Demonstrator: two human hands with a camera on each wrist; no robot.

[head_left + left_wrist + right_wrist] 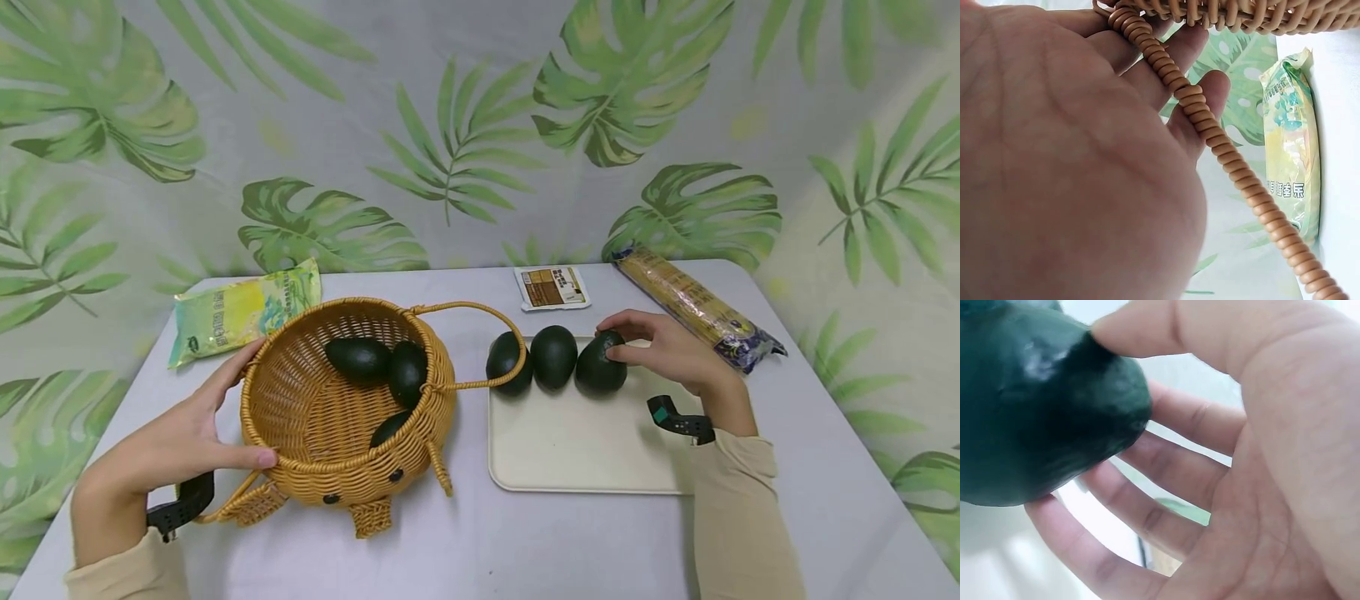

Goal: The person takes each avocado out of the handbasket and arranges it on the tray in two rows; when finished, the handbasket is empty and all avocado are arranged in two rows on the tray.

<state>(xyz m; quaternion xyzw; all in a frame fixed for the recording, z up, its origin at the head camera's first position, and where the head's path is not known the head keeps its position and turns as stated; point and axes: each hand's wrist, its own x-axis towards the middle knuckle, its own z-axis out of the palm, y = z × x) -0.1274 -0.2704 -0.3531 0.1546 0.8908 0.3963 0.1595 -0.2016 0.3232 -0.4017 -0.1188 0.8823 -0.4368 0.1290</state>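
A wicker basket (337, 479) with an animal face stands at the left, tilted so its opening faces up and back. My left hand (168, 437) grips its rim, thumb at the front and fingers at the far left side. The left wrist view shows the coiled basket handle (1241, 175) across those fingers. Inside the basket lie three dark green avocados (358, 360). With thumb and fingers, my right hand (667, 354) holds an avocado (600, 371) over the back of a cream tray (577, 450). Two more avocados (553, 358) are beside it in a row.
A loop of the basket handle (480, 307) reaches over the leftmost tray avocado. Behind the basket lies a green-yellow packet (247, 308). A small brown-white packet (553, 287) is behind the tray, and a long noodle-like package (690, 304) lies at the back right.
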